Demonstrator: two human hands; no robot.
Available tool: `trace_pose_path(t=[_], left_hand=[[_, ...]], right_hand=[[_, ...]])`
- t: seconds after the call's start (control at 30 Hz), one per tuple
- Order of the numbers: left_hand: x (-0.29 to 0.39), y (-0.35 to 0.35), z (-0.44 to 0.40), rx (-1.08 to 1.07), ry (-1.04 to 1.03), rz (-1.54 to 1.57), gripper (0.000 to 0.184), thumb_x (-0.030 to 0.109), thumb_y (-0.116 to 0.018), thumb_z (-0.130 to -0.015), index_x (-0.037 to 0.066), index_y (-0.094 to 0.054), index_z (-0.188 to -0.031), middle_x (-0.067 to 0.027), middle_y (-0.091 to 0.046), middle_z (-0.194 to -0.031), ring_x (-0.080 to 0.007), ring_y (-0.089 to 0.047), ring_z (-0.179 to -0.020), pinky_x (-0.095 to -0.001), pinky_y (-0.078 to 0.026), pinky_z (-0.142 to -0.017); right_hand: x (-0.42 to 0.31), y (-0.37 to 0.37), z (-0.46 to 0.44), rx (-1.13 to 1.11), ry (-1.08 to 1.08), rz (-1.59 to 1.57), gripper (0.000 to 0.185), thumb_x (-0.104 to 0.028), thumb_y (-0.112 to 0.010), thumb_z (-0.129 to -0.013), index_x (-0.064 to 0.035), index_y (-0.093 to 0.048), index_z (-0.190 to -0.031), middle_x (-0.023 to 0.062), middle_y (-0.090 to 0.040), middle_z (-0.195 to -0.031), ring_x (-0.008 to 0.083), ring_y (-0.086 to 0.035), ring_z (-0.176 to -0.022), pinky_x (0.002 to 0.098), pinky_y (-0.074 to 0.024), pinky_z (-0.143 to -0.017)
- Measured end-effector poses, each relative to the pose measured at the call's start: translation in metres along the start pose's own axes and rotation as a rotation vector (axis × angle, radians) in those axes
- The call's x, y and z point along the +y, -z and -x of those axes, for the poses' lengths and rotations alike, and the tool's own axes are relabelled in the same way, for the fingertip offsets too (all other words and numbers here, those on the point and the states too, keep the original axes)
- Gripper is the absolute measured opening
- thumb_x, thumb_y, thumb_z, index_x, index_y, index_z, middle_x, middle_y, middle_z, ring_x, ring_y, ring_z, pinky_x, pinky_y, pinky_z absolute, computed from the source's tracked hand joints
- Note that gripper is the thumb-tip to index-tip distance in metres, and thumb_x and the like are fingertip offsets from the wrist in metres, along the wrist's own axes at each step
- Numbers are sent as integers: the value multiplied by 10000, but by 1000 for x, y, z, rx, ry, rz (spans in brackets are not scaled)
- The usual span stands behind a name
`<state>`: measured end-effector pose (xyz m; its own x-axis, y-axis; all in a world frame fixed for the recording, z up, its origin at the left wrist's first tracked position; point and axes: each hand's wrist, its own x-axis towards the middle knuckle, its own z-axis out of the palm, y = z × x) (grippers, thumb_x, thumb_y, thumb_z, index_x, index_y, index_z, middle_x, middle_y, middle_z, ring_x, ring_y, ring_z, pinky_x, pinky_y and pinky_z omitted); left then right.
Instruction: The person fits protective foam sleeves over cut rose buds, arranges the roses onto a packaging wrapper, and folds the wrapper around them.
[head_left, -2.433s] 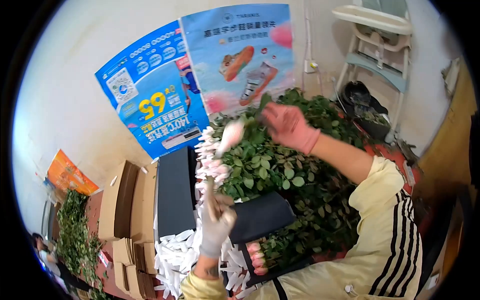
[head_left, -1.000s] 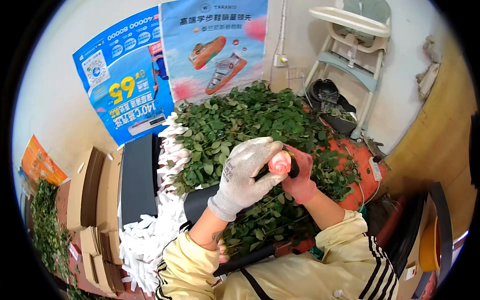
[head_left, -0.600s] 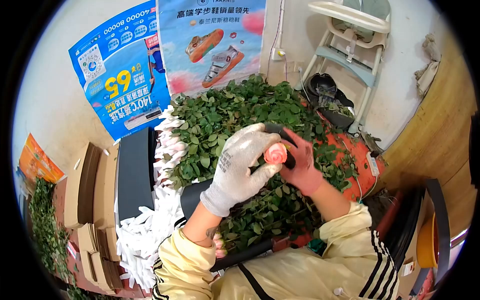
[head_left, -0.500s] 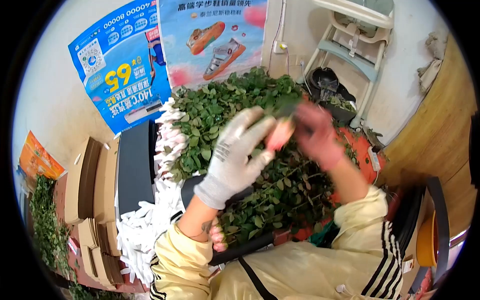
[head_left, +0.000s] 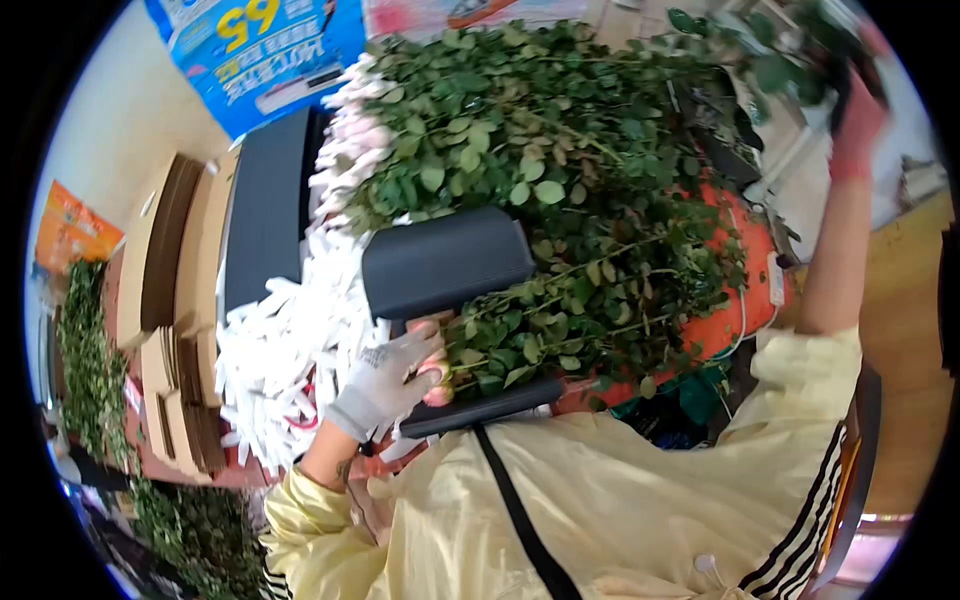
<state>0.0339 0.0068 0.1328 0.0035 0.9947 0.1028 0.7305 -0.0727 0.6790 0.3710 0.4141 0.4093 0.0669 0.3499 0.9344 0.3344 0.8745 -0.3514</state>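
Observation:
My left hand, in a white knit glove, is at the pink rose heads between two dark padded blocks. Its fingers curl round the blooms, partly hiding them. From these heads, leafy stems run off to the right. My right hand, in a pink glove, is stretched out far to the upper right and smeared by motion. Green rose leaves hang in the air at its fingers, with a blurred dark shape against the palm. The hand looks closed on the leafy stem.
A large heap of leafy roses covers the orange surface. A dark padded block stands above the rose heads. White foam sleeves are piled left, beside a black panel and cardboard sheets.
My hands, together at a pink rose before, have parted. The left came down to the rose heads; the right swung out to the upper right. The view has tilted downward.

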Motion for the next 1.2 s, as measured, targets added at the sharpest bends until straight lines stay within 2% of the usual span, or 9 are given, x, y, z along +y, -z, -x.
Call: trace_pose_path(t=[0.13, 0.4, 0.47, 0.57, 0.63, 0.7, 0.77, 0.93, 1.2], left_hand=[[-7, 0, -1, -10, 3, 52, 380, 203, -601, -808, 15, -583, -1138, -198, -574, -1180, -334, -554, -1093, -373, -439, -925], [-13, 10, 24, 100, 233, 227, 342, 104, -567, -800, -15, -586, -1120, -206, -575, -1180, -313, -563, -1096, -360, -435, -931], [-13, 9, 21, 101, 196, 202, 349, 92, -560, -796, -23, -581, -1125, -204, -572, -1186, -308, -570, -1084, -364, -434, -933], [-6, 4, 11, 77, 92, 174, 324, 108, -586, -799, -7, -598, -1102, -203, -588, -1160, -323, -569, -1084, -367, -443, -918], [3, 8, -1, 94, 50, 193, 316, 109, -595, -794, -9, -604, -1086, -199, -601, -1138, -323, -583, -1060, -364, -451, -904], [8, 15, -2, 103, 15, 186, 306, 97, -587, -788, -13, -608, -1073, -198, -608, -1122, -319, -596, -1034, -352, -459, -889], [18, 27, 3, 96, 84, 115, 311, 80, -576, -778, -12, -607, -1073, -191, -607, -1130, -318, -601, -1023, -347, -461, -886], [-11, 29, 32, 244, 261, 211, 280, 69, -568, -765, -15, -631, -1024, -192, -631, -1071, -301, -615, -1000, -349, -471, -865], [4, 25, -3, 184, 51, 62, 294, 117, -597, -796, -1, -620, -1064, -183, -632, -1074, -312, -626, -970, -363, -488, -840]], right_hand=[[81, 28, -81, -346, 224, 984, 449, -375, -457, -897, -21, -604, -1130, 75, -665, -1012, 271, -624, -930, 372, -466, -864], [119, 223, -208, -77, 504, 1456, 301, -213, -561, -862, -85, -612, -1130, 97, -659, -1012, 235, -615, -952, 347, -464, -821], [120, 216, -196, -59, 529, 1305, 286, -183, -580, -851, -70, -617, -1111, 103, -659, -1003, 215, -608, -934, 333, -461, -818], [99, 93, -88, -175, 57, 545, 275, -157, -599, -830, 1, -631, -1053, 111, -661, -975, 167, -594, -870, 298, -450, -827], [95, 45, -43, -315, -97, 448, 274, -139, -611, -816, 49, -640, -1014, 117, -662, -957, 136, -584, -828, 275, -444, -833], [97, 57, -55, -323, -110, 458, 292, -161, -614, -826, 57, -626, -1020, 92, -661, -945, 138, -586, -806, 285, -455, -802], [145, 127, -117, -98, -110, 248, 258, -241, -519, -889, -54, -661, -996, 96, -672, -948, 221, -628, -880, 308, -474, -799], [131, 258, -157, 394, -179, 111, 227, -160, -544, -874, -19, -639, -1025, 80, -663, -986, 205, -630, -886, 299, -482, -800], [-27, 122, -26, 318, 137, 228, 232, -30, -584, -850, 37, -605, -1071, 53, -649, -1047, 181, -634, -895, 285, -495, -803]])
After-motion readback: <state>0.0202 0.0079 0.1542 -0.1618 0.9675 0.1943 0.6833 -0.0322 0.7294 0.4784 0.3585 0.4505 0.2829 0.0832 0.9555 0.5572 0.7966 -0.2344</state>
